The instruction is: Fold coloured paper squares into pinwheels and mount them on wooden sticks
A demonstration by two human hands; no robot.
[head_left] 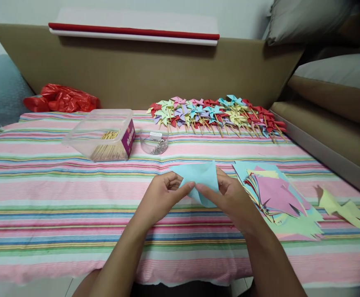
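Left hand and right hand pinch the light-blue paper square, apparently mid-fold; its tips need steady pinching at centre.

Surface: flat top under a pink/green/blue striped cloth; could be a bed or a low table, can't tell from this angle.

On it:
- back left: clear plastic box, lid off, wooden sticks inside
- just right of the box: small clear cup with metal pins
- back centre to right: row of paper pinwheels on sticks, mixed colours, overlapping
- front right: loose stack of cut coloured paper
- far right, apart from the stack: pale yellow-green cut sheet
- back left edge: crumpled red plastic bag
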